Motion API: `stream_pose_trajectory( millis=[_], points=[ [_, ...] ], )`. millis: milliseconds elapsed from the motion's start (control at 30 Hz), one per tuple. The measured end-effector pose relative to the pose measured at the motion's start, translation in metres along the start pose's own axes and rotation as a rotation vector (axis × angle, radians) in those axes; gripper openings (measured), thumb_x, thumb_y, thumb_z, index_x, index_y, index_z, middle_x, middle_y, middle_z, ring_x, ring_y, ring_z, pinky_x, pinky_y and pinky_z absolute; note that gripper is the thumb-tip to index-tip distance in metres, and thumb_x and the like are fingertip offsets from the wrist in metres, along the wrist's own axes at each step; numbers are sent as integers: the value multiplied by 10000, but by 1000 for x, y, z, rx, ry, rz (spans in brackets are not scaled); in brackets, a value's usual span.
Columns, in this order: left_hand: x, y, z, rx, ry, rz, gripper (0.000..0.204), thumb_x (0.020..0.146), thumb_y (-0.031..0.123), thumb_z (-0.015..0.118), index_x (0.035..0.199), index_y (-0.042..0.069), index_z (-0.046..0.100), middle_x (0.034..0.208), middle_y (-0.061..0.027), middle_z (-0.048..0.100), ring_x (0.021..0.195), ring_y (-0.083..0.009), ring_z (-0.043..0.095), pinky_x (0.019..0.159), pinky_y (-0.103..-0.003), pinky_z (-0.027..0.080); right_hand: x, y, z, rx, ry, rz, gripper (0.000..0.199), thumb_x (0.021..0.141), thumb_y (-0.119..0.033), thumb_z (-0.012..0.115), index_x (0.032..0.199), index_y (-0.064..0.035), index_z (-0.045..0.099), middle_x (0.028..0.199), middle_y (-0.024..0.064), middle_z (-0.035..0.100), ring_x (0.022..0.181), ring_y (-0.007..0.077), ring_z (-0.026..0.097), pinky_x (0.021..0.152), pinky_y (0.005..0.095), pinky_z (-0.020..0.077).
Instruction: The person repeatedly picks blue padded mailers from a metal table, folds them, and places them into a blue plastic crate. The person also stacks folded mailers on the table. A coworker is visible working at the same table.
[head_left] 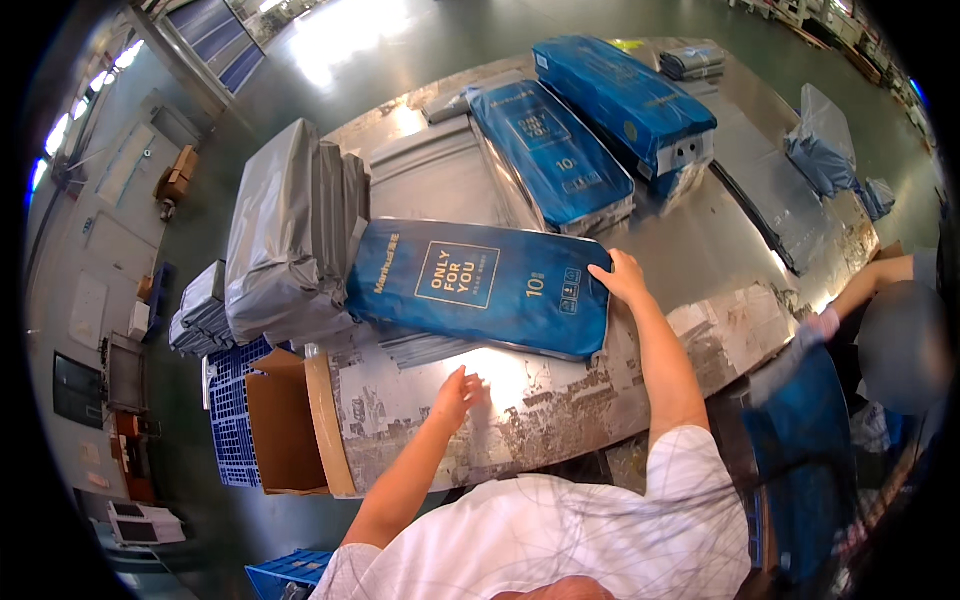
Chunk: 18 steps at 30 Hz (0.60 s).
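Note:
A flat blue package [520, 315] with gold print lies across the near part of the metal table, its left end against a stack of grey plastic bags. My right hand [622, 276] grips its far right corner, thumb on the top face and fingers over the end. Lower left of it, my left hand [457, 398] hovers over the table near the front edge, apart from the package, loosely curled with nothing in it. Farther back lie a second blue package [555, 150] and, to its right, a stack of blue packages [630, 100].
Grey bags [285, 235] stand piled high at the left table edge. An open cardboard box [290, 420] sits below, beside a blue plastic crate [233, 415]. Crumpled clear plastic [825, 150] lies at the far right. A co-worker [880, 310] is at the right.

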<state>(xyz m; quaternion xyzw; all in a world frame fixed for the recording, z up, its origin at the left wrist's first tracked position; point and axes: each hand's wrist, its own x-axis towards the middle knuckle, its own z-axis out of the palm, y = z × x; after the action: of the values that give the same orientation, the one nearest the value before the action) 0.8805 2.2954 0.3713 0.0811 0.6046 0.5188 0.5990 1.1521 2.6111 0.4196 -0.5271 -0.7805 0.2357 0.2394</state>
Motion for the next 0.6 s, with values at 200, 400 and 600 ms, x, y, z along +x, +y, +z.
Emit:
stream_pose_trajectory(
  millis=[200, 400, 600],
  points=[
    [-30, 51, 51, -85, 71, 124, 689, 877, 341, 513, 1407, 273, 80, 1323, -28, 363, 1107, -261, 455, 793, -524, 422, -139, -5, -17, 248, -140, 66, 356, 795, -346, 588, 816, 2, 516, 655, 176, 548, 630, 306, 550, 573, 407, 406],
    [-2, 95, -29, 116, 65, 209, 489, 913, 284, 460, 1369, 187, 313, 1192, -15, 509, 1058, -155, 490, 779, -381, 429, -250, -37, 33, 1060, -733, 304, 230, 835, -122, 552, 1031, -9, 513, 969, 23, 533, 931, 109, 486, 787, 255, 411],
    [-73, -9, -101, 243, 161, 162, 260, 901, 210, 489, 1136, 104, 518, 1073, 7, 546, 964, -120, 509, 795, -306, 425, -290, -47, 91, 879, -612, 149, 227, 770, -42, 638, 976, -15, 545, 896, -5, 544, 831, 93, 509, 739, 238, 420]
  ],
)
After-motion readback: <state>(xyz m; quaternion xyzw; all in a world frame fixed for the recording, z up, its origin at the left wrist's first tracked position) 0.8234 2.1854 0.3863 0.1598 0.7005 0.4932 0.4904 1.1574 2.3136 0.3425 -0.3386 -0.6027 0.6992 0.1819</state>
